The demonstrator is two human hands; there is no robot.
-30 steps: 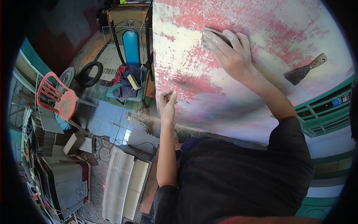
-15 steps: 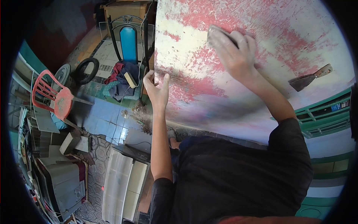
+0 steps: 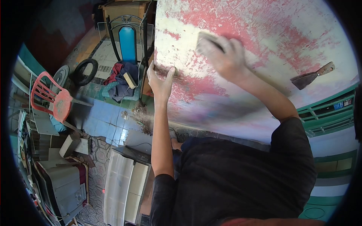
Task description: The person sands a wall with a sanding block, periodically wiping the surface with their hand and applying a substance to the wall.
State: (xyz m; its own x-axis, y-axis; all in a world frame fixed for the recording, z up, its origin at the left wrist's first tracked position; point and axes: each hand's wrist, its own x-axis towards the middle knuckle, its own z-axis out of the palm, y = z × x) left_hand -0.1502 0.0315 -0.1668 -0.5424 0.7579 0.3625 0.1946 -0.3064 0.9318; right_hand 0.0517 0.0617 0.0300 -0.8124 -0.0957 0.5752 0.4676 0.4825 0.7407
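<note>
My right hand (image 3: 226, 56) is closed around a flat greyish block (image 3: 203, 42), pressed to the wall (image 3: 256, 86), whose surface is patchy cream and red paint; the hand is slightly blurred. At the wall's left edge my left hand (image 3: 161, 84) rests with thumb and fingers apart, holding nothing. A scraper (image 3: 311, 76) with a worn handle lies against the wall surface to the right of my right arm.
A metal-framed chair with a blue back (image 3: 128, 45) bears dark clothes (image 3: 126, 81) and a block. Further left are a tyre (image 3: 86, 71) and a red plastic chair (image 3: 62, 103). A pale cabinet (image 3: 118, 188) stands low, left of my body.
My right hand has moved left and slightly down across the wall with the block. My left hand has shifted slightly, its thumb a little higher.
</note>
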